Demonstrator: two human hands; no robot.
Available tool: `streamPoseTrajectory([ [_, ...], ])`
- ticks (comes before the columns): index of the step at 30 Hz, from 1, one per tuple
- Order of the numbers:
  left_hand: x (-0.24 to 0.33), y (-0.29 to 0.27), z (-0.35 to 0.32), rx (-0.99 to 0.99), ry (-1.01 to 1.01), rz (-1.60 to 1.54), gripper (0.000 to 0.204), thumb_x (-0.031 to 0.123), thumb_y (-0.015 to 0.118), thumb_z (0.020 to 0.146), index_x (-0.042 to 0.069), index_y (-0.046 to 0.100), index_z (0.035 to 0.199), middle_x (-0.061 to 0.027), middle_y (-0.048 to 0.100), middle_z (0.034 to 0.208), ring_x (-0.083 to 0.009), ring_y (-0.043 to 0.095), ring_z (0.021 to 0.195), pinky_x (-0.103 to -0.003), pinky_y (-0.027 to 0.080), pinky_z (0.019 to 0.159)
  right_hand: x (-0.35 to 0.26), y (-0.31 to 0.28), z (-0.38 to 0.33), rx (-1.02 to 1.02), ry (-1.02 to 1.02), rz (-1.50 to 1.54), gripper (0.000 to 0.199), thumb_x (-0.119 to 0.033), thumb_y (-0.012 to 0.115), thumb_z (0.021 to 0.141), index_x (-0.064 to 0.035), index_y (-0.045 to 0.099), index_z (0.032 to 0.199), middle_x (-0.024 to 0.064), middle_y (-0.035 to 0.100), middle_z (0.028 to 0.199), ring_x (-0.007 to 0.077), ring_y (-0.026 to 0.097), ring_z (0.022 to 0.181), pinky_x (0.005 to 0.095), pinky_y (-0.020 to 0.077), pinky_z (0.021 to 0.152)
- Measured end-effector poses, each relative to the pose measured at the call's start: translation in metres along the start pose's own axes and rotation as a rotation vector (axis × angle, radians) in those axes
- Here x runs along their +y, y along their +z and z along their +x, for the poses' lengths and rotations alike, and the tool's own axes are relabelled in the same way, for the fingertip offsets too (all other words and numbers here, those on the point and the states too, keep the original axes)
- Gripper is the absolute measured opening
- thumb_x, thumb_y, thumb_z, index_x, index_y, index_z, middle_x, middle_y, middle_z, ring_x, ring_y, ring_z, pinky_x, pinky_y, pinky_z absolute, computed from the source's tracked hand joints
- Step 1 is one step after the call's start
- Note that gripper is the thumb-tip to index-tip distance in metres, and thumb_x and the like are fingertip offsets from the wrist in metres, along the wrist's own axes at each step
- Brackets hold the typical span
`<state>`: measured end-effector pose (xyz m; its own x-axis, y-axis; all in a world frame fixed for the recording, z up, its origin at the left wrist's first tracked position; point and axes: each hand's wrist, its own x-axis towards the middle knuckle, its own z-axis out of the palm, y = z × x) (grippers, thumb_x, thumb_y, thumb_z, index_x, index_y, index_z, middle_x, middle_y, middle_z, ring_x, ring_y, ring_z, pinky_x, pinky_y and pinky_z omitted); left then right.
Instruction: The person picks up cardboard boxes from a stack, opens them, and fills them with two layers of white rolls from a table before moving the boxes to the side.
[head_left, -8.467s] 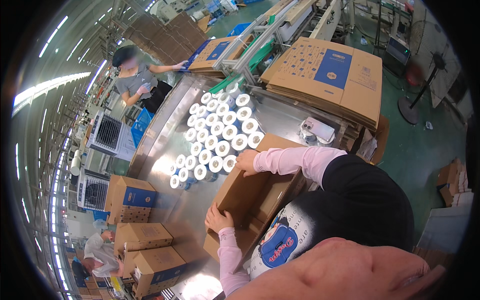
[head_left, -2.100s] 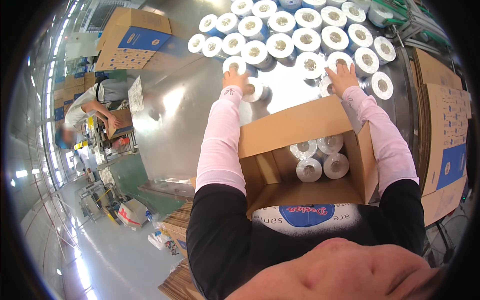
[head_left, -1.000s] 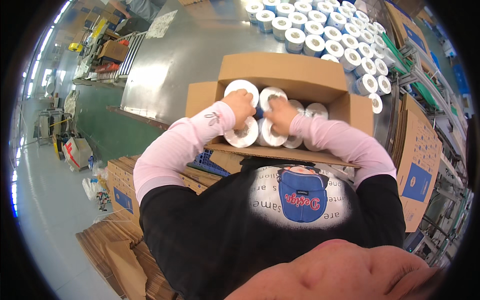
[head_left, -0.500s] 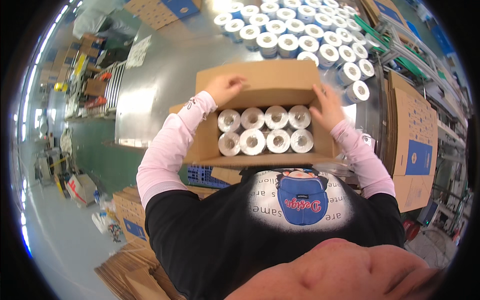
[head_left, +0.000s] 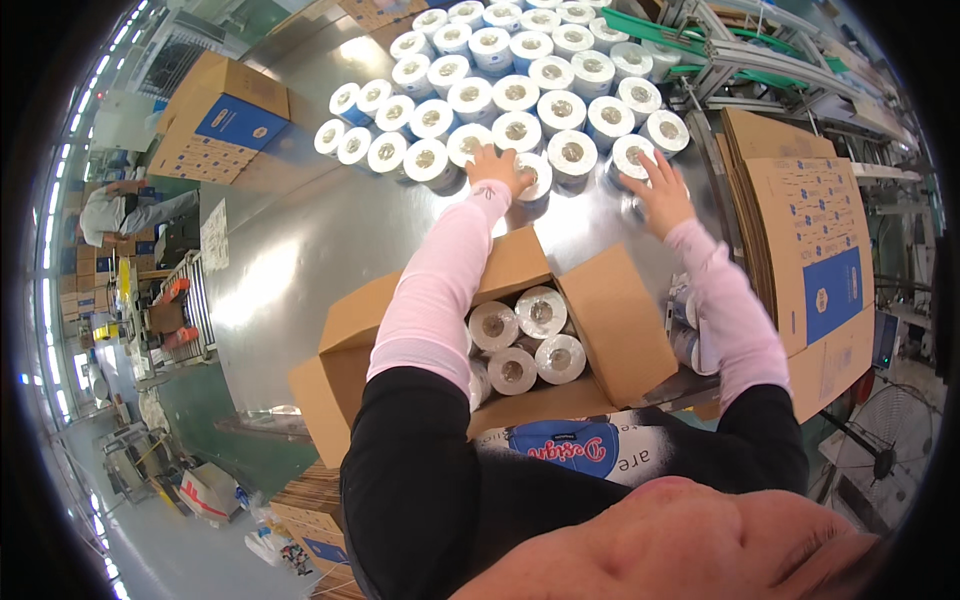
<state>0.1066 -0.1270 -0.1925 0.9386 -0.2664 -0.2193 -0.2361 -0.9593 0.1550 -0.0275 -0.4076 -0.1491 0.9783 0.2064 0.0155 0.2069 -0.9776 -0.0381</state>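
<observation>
An open cardboard box (head_left: 618,325) stands tilted at the table's near edge, its flaps raised. White paper rolls (head_left: 559,358) in clear wrap stand inside it; my left arm hides part of the box. Beyond it, my left hand (head_left: 497,172) reaches to the near edge of a large group of rolls. Its spread fingers touch a wrapped roll (head_left: 533,178) and the one beside it. My right hand (head_left: 660,198), fingers apart, is at another paper roll (head_left: 632,155) farther right. Neither hand has lifted a roll.
A closed printed carton (head_left: 225,120) sits at the far left of the metal table (head_left: 290,225). Flattened cardboard (head_left: 825,250) is stacked at the right, below a metal frame with green strips (head_left: 700,45). A few rolls (head_left: 686,345) lie right of the box. Another person (head_left: 125,212) is far left.
Both hands have left the box flaps and moved forward to the standing rolls. The view has shifted, and the box now appears lower and turned. A closed carton has come into view at the left.
</observation>
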Motion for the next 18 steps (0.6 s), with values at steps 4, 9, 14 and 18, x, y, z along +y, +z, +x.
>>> streamPoseTrajectory([
  [4, 0.000, 0.022, 0.032, -0.101, -0.034, 0.010, 0.063, 0.049, 0.076, 0.071, 0.022, 0.055, 0.124, -0.0168, 0.041, 0.130, -0.0335, 0.033, 0.130, -0.045, 0.036, 0.102, 0.070, 0.045, 0.032, -0.555, -0.259, -0.251, 0.038, -0.015, 0.053, 0.089, -0.0271, 0.061, 0.124, 0.0101, 0.021, 0.156, 0.0264, 0.016, 0.145, 0.0540, 0.0253, 0.111],
  [9, -0.007, 0.020, 0.027, -0.059, -0.131, -0.011, 0.074, 0.049, 0.081, 0.067, 0.014, 0.052, 0.125, -0.0274, 0.028, 0.145, -0.0395, 0.025, 0.137, -0.044, 0.033, 0.106, 0.077, 0.077, 0.059, -0.423, -0.252, -0.173, 0.028, -0.017, 0.059, 0.085, -0.0196, 0.067, 0.111, 0.0162, 0.042, 0.140, 0.0294, 0.029, 0.139, 0.0499, 0.0212, 0.113],
  [14, -0.010, 0.019, 0.023, -0.018, 0.027, 0.127, 0.060, 0.044, 0.076, 0.073, 0.017, 0.056, 0.123, -0.0244, 0.024, 0.150, -0.0385, 0.022, 0.140, -0.046, 0.030, 0.108, 0.026, 0.079, 0.028, -0.324, 0.196, 0.006, 0.040, -0.030, 0.073, 0.068, -0.0172, 0.069, 0.105, 0.0163, 0.053, 0.119, 0.0336, 0.043, 0.122, 0.0467, 0.0313, 0.102],
  [18, -0.019, 0.061, 0.031, -0.046, 0.335, 0.073, 0.039, 0.020, 0.066, 0.081, 0.025, 0.061, 0.119, -0.0179, 0.030, 0.147, -0.0346, 0.028, 0.138, -0.041, 0.039, 0.103, -0.029, 0.104, -0.048, -0.325, 0.234, 0.027, 0.038, -0.037, 0.068, 0.073, -0.0235, 0.068, 0.109, 0.0169, 0.053, 0.118, 0.0338, 0.043, 0.121, 0.0522, 0.0284, 0.102],
])
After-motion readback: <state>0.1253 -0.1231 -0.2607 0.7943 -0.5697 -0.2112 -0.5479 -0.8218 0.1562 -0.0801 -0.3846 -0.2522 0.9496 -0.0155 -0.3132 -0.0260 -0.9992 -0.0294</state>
